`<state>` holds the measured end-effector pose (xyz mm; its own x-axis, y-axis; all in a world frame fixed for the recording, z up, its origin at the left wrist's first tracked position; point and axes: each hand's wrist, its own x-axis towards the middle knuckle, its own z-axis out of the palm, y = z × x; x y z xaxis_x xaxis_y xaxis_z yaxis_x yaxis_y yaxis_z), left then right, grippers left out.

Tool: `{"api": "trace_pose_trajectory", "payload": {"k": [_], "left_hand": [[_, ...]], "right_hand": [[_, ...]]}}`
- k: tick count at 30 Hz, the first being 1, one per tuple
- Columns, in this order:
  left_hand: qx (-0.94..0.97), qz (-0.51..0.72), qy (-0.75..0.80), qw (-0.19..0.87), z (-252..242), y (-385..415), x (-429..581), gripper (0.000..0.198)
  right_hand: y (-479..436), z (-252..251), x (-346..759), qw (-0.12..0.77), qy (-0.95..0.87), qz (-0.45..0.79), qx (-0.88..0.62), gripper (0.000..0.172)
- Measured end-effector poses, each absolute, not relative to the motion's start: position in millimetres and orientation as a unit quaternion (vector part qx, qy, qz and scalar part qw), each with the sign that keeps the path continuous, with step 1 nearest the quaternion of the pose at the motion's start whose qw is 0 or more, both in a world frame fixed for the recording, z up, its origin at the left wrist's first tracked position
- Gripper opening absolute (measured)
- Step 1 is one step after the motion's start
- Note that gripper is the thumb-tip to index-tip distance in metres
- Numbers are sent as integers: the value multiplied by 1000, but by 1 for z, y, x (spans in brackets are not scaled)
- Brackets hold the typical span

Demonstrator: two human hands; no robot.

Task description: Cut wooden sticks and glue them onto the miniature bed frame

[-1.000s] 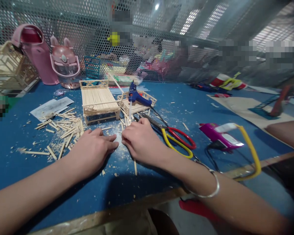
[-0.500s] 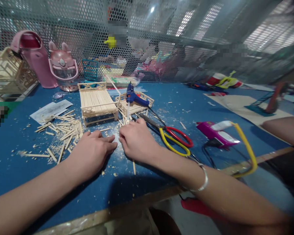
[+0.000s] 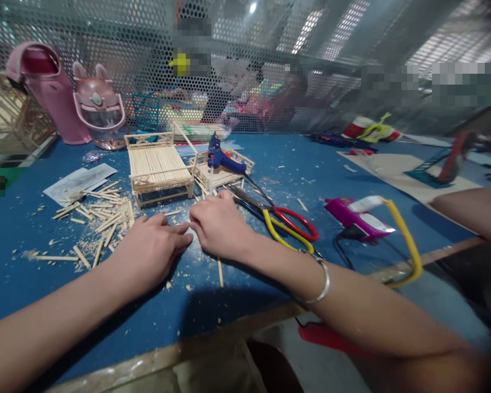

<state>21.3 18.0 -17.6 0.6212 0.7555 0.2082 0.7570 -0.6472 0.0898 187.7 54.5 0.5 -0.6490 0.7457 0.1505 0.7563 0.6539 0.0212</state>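
Observation:
My left hand (image 3: 153,246) rests low over the blue table, its fingers bent and their tips pinched together. Fingertip to fingertip with it is my right hand (image 3: 220,225), closed, knuckles up, a silver bangle at its wrist. Whatever the two hands hold between them is covered by the fingers. One thin wooden stick (image 3: 220,272) pokes out on the table below my right hand. Just beyond the hands stands a small bed-shaped frame of wooden sticks (image 3: 159,164). A blue glue gun (image 3: 225,159) sits on a second stick piece (image 3: 239,173) behind my right hand.
Cut sticks and shavings (image 3: 106,215) lie to the left, near dusty paper (image 3: 79,183). Red-and-yellow-handled scissors (image 3: 288,229) lie right of my right hand. Farther right is a purple tool (image 3: 358,218) with a yellow handle. Pink bottles (image 3: 100,106) stand behind; another person's arm (image 3: 472,210) rests at right.
The view has shifted slightly, so everything sits a little higher and farther left. My right hand's fingers have closed in on my left fingertips, narrowing the gap between them.

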Motion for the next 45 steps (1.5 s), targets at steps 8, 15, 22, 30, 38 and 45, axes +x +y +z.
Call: {"api": "trace_pose_trajectory", "payload": {"k": [8, 15, 22, 30, 38, 45], "left_hand": [[-898, -65, -435, 15, -16, 18, 22, 28], [-900, -87, -427, 11, -17, 18, 21, 26], [-897, -90, -433, 12, -18, 17, 22, 28], [-856, -194, -479, -21, -14, 17, 18, 23], [-682, -382, -558, -279, -8, 9, 27, 21], [-628, -399, -545, -387, -7, 10, 27, 23]], "right_hand": [[57, 2, 191, 63, -910, -28, -408, 10], [58, 6, 191, 53, -915, -15, -401, 11], [62, 5, 190, 43, -920, -1, -390, 11], [79, 5, 196, 220, -843, 339, -355, 13], [66, 4, 198, 340, -862, 277, -255, 12], [62, 14, 204, 365, -865, 239, -248, 15]]}}
